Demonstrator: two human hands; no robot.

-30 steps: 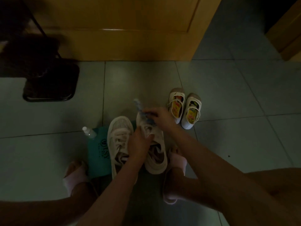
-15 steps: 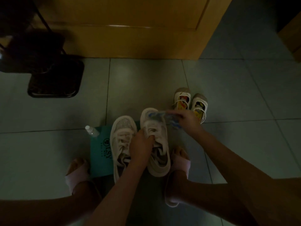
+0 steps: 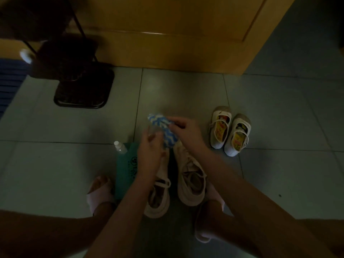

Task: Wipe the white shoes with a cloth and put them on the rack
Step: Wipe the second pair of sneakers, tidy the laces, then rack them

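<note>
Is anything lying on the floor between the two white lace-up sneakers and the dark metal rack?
Only the small clear plastic bottle and the teal flat bag, close beside the left white sneaker on the side of the dark metal rack. Beyond them the grey tiles look bare.

Left hand (image 3: 149, 151): back of your hand faces up, fingers point forward, tips at the edge of the cloth (image 3: 167, 135); too dim to tell if they grip it.
Right hand (image 3: 186, 133): your fingers are curled, pinching the cloth from the right.
Forearms: your 2 forearms reach forward and converge, hands just beside each other.
</note>
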